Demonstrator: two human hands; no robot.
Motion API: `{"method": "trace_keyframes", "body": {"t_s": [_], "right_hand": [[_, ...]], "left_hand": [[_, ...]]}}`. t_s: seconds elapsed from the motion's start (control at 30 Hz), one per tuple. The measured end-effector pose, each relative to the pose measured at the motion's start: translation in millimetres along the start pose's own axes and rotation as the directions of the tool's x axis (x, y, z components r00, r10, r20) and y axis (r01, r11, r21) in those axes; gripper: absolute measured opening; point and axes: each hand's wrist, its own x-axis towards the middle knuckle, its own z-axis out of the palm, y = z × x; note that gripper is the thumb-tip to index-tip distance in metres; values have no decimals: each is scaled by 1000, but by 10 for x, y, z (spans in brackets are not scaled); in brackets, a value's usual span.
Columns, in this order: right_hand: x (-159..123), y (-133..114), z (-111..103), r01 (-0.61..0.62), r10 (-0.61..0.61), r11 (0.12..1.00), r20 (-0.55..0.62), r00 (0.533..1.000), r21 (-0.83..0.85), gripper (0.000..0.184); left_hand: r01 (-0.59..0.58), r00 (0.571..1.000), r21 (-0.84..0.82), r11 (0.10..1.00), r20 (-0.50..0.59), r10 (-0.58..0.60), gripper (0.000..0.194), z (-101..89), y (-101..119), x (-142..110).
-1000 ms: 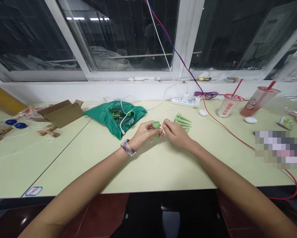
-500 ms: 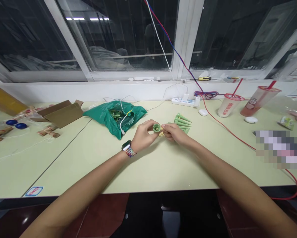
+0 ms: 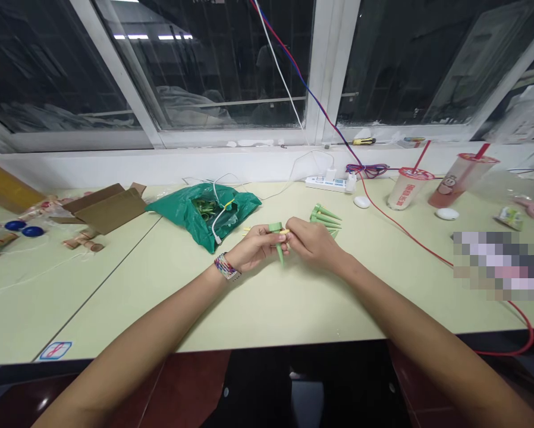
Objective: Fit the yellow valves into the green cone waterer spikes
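My left hand [image 3: 253,246] is closed around a small green cone-shaped plastic spike [image 3: 278,241], its tip pointing down toward me. My right hand [image 3: 309,241] pinches a thin yellow piece [image 3: 285,231] against the spike's wide top end. Both hands hover just above the pale green table [image 3: 271,303]. A striped watch band [image 3: 225,266] is on my left wrist. A pile of several more green spikes [image 3: 326,217] lies on the table just behind my right hand.
An open green plastic bag [image 3: 191,208] with a white cable lies back left. Cardboard pieces [image 3: 104,205] and blue caps [image 3: 24,229] are far left. A power strip [image 3: 332,183], red cable [image 3: 410,235] and two drink cups [image 3: 405,187] stand back right.
The spike has turned from its open end facing me to tip down. My hands shifted slightly lower and left in view as the camera tilted.
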Motion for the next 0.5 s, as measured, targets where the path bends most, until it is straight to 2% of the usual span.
{"method": "trace_keyframes", "body": {"t_s": [0.1, 0.2, 0.33, 0.4, 0.5], "right_hand": [[14, 13, 0, -51, 46, 983, 35, 998, 176, 23], [26, 18, 1, -106, 101, 955, 31, 994, 277, 25], [46, 14, 25, -207, 215, 881, 29, 976, 426, 29], [61, 6, 31, -323, 313, 743, 122, 942, 586, 31], [88, -11, 2, -483, 366, 455, 337, 867, 748, 38]], "left_hand": [[-77, 997, 78, 994, -10, 78, 28, 32, -5, -6], [-172, 978, 271, 947, -68, 198, 32, 71, 38, -16], [-237, 911, 537, 810, -167, 378, 35, 93, 48, -20], [-281, 856, 652, 704, -162, 491, 29, 93, 25, -29], [-338, 778, 820, 462, -33, 628, 9, 78, 7, -65]]}}
